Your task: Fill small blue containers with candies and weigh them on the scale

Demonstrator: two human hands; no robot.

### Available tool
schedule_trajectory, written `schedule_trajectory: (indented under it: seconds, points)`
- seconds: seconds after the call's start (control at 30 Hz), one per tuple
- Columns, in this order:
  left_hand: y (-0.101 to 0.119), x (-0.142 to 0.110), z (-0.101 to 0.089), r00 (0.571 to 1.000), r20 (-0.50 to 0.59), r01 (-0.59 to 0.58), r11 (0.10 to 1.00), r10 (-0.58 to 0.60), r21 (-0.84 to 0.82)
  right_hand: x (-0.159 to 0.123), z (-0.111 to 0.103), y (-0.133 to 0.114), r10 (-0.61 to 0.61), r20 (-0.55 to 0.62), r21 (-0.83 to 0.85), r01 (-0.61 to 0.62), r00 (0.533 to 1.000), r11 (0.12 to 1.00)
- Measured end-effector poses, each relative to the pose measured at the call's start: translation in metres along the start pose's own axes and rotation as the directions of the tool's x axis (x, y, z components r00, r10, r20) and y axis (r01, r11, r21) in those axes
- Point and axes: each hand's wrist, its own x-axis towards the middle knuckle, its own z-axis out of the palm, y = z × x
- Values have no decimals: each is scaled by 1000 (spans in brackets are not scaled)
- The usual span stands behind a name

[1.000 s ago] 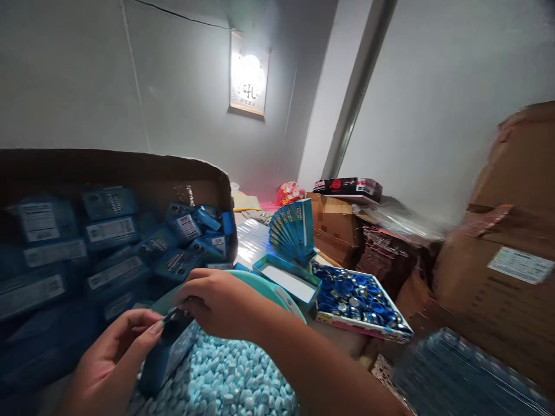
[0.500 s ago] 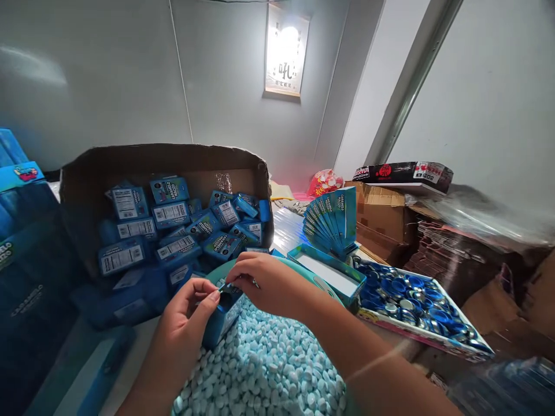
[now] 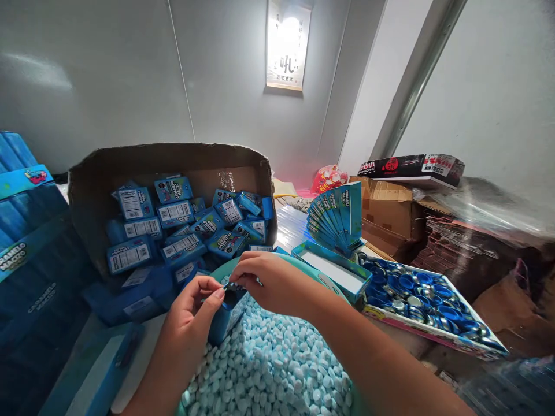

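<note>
A small blue box [image 3: 220,325] with a dark opening at its top stands tilted on pale blue candies [image 3: 277,358] heaped in a turquoise basin [image 3: 299,267]. My left hand [image 3: 195,315] pinches the near left edge of its opening between thumb and fingers. From the far right, my right hand [image 3: 264,278] reaches across the basin, its fingertips closed on the opening's other edge. The fingers partly cover the box's top.
A large cardboard box [image 3: 173,151] behind the basin holds many blue boxes. To the right, an open blue carton [image 3: 332,268] lies beside a fan of blue cards [image 3: 333,216] and a white tray [image 3: 437,341] of blue-and-silver lids. Blue display boxes [image 3: 34,277] stack at left.
The whole view has shifted slightly to the right and settled. Both hands stay at the small box's opening, with barely any movement of the fingers.
</note>
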Motion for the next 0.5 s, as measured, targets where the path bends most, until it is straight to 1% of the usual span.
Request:
schedule_trajectory:
  seconds: [0.07, 0.13, 0.23, 0.3, 0.4, 0.43, 0.5]
  points:
    - [1, -1, 0, 1000, -10, 7, 1000, -7, 8, 0, 0, 1, 0, 25, -32, 1, 1000, 999]
    - [1, -2, -1, 1000, -12, 17, 1000, -17, 8, 0, -1, 1, 9, -3, -12, -9, 1000, 1000]
    - [-1, -2, -1, 1000, -1, 16, 1000, -16, 0, 0, -3, -1, 31, -65, 62, -27, 997, 998]
    - [-2, -1, 0, 1000, 2, -2, 1000, 2, -3, 0, -4, -3, 31, -32, 62, -29, 999, 998]
    - [-3, 0, -1, 1000, 0, -17, 1000, 17, 0, 0, -5, -6, 26, 82, -8, -25, 996, 1000]
    - [-4, 0, -1, 1000, 3, -10, 1000, 10, 0, 0, -6, -6, 27, 101, -22, -25, 995, 999]
    - [-6, 1, -2, 1000, 8, 11, 1000, -11, -3, 0, -6, -6, 33, 94, -28, -30, 995, 999]
